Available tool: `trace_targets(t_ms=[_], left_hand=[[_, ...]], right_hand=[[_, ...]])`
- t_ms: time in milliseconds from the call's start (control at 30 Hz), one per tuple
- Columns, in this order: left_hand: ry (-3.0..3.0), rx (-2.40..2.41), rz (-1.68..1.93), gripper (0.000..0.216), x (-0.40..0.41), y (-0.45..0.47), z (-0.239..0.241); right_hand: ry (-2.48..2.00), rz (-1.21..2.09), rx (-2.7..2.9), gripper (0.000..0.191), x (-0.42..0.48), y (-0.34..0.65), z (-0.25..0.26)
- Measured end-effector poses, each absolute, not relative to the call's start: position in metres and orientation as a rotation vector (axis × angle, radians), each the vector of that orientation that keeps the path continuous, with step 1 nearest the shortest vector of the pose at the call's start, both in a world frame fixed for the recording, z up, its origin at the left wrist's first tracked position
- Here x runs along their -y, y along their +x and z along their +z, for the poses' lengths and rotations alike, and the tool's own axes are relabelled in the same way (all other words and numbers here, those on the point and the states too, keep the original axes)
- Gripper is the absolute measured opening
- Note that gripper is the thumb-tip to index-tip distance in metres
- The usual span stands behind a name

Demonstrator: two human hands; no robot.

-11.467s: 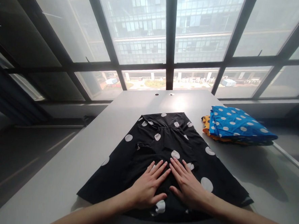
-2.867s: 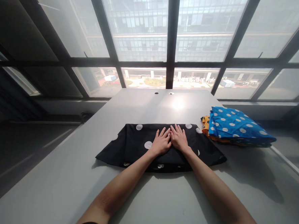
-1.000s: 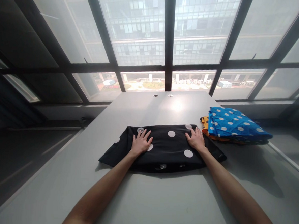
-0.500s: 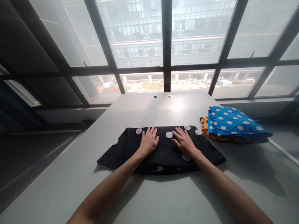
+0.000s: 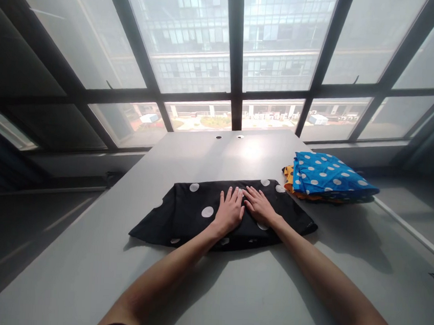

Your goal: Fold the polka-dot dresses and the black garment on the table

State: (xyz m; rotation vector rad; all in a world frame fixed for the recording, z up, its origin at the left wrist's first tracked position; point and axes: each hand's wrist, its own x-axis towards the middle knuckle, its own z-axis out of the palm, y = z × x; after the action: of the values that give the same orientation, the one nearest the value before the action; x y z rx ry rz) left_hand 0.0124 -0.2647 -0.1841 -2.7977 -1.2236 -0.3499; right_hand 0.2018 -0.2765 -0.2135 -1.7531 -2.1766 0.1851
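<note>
A folded black cloth with white polka dots (image 5: 191, 215) lies across the middle of the table, wider at its near edge than at its far one. My left hand (image 5: 230, 210) rests flat on it, fingers stretched toward the far edge. Close beside it, my right hand (image 5: 260, 206) also lies flat on the cloth, fingers pointing up and to the left. The fingertips of the two hands almost meet, over a white dot that they partly cover. Neither hand grasps the fabric.
To the right, near the table's edge, sits a pile of folded cloths: a blue one with white dots (image 5: 326, 175) over an orange one with dark dots (image 5: 288, 178). The white table (image 5: 246, 292) reaches toward tall windows (image 5: 275, 48). Two round holes pierce its far end.
My left hand has slid right across the black cloth, closing most of the gap to my right hand. The whole view has shifted slightly, with the cloths appearing further left.
</note>
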Motion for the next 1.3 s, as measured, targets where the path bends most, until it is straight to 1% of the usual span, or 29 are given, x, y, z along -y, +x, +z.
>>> trace_targets(t_ms=[100,267,333,433,533,600,700,833,1000,1300], left_hand=[[-2.884,1.06,-0.388,0.065,0.29,0.016,-0.19],[-2.995,1.119,-0.37,0.07,0.302,0.018,-0.196],[-3.041,1.146,-0.409,0.067,0.295,0.015,-0.19],[-3.094,1.143,-0.493,0.055,0.274,0.006,-0.175],[-2.914,1.336,-0.575,0.053,0.248,-0.008,-0.169],[-2.786,1.512,-0.507,0.059,0.235,-0.016,-0.173],[-2.769,1.587,-0.362,0.065,0.228,-0.021,-0.183],[-2.766,1.476,-0.452,0.067,0.231,-0.016,-0.189],[-2.864,1.39,-0.291,0.068,0.233,-0.012,-0.19],[-2.857,1.371,-0.239,0.065,0.228,-0.012,-0.192]], right_hand=[[-1.713,0.215,2.156,0.059,0.277,0.204,-0.214],[-1.725,0.225,2.139,0.06,0.278,0.205,-0.213],[-1.739,0.215,2.14,0.059,0.279,0.204,-0.213],[-1.806,0.168,2.096,0.057,0.281,0.202,-0.211],[-1.89,0.156,2.046,0.061,0.283,0.2,-0.208],[-1.909,0.181,2.05,0.062,0.283,0.2,-0.206],[-1.908,0.211,2.053,0.061,0.283,0.199,-0.205],[-1.896,0.201,2.033,0.061,0.281,0.2,-0.207],[-1.913,0.193,2.051,0.061,0.28,0.2,-0.208],[-1.928,0.208,2.039,0.061,0.282,0.198,-0.207]])
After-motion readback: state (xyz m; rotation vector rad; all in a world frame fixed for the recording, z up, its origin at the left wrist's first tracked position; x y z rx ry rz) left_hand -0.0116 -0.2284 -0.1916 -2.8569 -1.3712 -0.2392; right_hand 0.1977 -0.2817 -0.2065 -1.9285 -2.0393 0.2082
